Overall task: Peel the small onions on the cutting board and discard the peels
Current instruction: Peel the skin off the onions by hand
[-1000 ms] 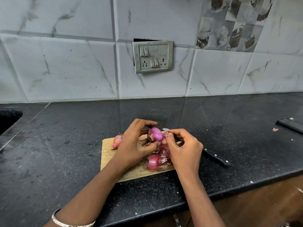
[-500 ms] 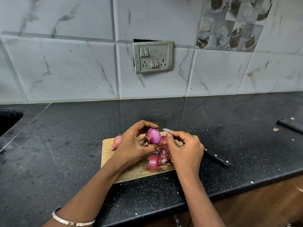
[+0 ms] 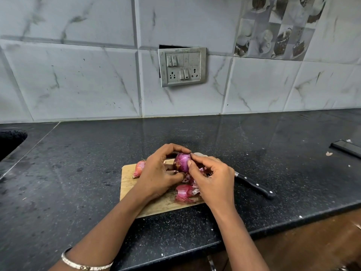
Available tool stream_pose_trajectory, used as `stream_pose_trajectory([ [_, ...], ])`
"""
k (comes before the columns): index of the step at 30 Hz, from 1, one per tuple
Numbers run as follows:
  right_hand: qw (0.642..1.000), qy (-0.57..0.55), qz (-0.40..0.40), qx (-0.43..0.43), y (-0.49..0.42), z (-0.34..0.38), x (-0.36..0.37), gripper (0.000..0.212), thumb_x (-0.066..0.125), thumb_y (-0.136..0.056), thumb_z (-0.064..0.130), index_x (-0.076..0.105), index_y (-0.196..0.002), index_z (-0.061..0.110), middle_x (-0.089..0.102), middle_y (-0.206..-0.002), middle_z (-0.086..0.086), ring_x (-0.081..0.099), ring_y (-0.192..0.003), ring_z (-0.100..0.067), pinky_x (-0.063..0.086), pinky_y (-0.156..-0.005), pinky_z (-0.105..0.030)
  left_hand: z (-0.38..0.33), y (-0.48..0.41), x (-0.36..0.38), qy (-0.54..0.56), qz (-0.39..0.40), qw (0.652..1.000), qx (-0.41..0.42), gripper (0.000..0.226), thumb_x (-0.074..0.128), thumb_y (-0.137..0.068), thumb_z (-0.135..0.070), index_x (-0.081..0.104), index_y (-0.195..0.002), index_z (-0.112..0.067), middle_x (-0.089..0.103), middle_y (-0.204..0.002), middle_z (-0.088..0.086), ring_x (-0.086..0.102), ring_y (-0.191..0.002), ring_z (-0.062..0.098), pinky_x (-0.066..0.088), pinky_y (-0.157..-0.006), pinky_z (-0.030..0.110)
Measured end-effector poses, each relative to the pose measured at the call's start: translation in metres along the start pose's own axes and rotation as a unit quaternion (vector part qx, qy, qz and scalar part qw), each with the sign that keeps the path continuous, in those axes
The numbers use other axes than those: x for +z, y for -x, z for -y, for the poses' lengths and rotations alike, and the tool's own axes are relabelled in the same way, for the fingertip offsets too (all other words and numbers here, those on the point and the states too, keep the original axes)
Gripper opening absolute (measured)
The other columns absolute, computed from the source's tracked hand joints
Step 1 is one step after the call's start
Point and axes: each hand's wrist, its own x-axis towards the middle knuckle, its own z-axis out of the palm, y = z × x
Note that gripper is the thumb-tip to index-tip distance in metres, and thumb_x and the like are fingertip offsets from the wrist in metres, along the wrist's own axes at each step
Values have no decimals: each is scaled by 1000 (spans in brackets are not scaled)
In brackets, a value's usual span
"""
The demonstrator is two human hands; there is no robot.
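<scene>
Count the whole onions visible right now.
2. One purple onion held above the cutting board by the left hand; one unpeeled onion at the board's left edge. More may hide under the hands.

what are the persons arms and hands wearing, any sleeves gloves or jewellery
Both forearms are bare as far as the view reaches: no sleeves show. The left hand and right hand are gloveless, and no rings are visible on the fingers that show. The only thing worn is a thin, pale metallic bangle on the left wrist, with a slightly patterned surface. No watch or band shows on the right wrist.
</scene>
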Motion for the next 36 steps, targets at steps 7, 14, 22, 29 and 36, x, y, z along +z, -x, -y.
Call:
stream_pose_trajectory([
  [7,1000,9,-14,-12,-1,0,0,23,78,-83,12,80,-104,21,60,-89,40,66,-93,7,53,-87,-20,1,0,0,2,2,1000,-5,55,71,-71,21,68,-113,-14,67,-118,-1,65,-112,11,61,-79,28],
  [14,1000,-9,-7,-13,1,1,0,21,82,-84,22,81,-104,21,61,-91,39,67,-98,2,55,-90,-27,0,0,-1,2,-1,1000,-1,54,69,-72,21,68,-114,-14,67,-118,0,66,-108,9,60,-76,25],
  [22,1000,-23,-7,-9,1,-3,1,17,80,-86,17,80,-104,17,75,-95,16,68,-98,-1,56,-87,-27,3,-1,-1,19,1,1000,-16,55,72,-71,20,69,-114,-15,71,-114,-4,67,-111,13,62,-81,30],
  [29,999,5,-31,-6,0,-1,1,15,78,-83,9,83,-92,20,73,-85,21,69,-90,-2,55,-82,-28,5,0,-1,13,8,1000,-20,55,74,-71,19,69,-114,-16,70,-115,-2,68,-112,18,62,-82,31],
  [36,998,37,-45,5,0,-2,1,8,78,-82,14,79,-87,19,74,-83,15,68,-80,-8,56,-73,-34,6,-1,-1,8,6,1000,-23,55,74,-71,17,69,-113,-18,69,-116,-2,68,-111,20,63,-82,38],
])
